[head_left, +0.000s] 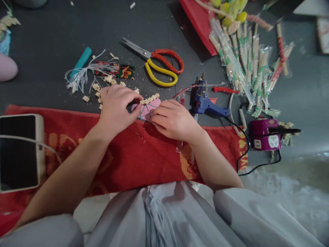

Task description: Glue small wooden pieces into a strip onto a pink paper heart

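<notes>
Between both hands is a small pink piece (pixel 147 110) crossed by dark lines, with a row of pale, knobbly bits (pixel 151 98) along its far edge. My left hand (pixel 116 108) pinches its left end between thumb and forefinger. At the other end, my right hand (pixel 174 120) is closed on the piece with curled fingers that hide its right side. Pale chips (pixel 97 90) lie scattered beside my left hand. Beyond the hands rest scissors (pixel 154 58) with one red and one yellow handle. A blue glue gun (pixel 205 103) lies right of my right hand.
A red towel (pixel 133 154) covers the table's near edge, with a phone (pixel 19 151) on its left. Plastic-wrapped bundles of sticks (pixel 246 61) lie at back right. A purple power block (pixel 266 134) with black cables sits near the right edge. White threads (pixel 87 73) lie at left.
</notes>
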{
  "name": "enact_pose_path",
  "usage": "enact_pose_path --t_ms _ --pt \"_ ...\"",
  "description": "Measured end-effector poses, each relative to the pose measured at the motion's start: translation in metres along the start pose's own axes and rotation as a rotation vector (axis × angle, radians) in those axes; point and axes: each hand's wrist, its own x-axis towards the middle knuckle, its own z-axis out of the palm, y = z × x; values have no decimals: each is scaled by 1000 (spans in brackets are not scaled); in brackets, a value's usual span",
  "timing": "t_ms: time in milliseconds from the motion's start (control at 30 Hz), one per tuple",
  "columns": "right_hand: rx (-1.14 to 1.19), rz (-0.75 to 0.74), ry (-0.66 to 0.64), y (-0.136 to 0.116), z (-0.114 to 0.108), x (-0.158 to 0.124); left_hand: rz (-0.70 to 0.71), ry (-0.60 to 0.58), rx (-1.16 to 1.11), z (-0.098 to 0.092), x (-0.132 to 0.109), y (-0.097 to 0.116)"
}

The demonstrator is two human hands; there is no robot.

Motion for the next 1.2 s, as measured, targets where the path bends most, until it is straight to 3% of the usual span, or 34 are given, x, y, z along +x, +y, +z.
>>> enact_pose_path --t_ms 500,700,1200 --pt "22 6 20 -1 0 0 24 45 11 2 -3 -3" --pt "60 57 -35 0 1 -1 29 57 10 3 -3 -3" --pt "17 15 31 0 0 0 28 58 26 1 -4 0"
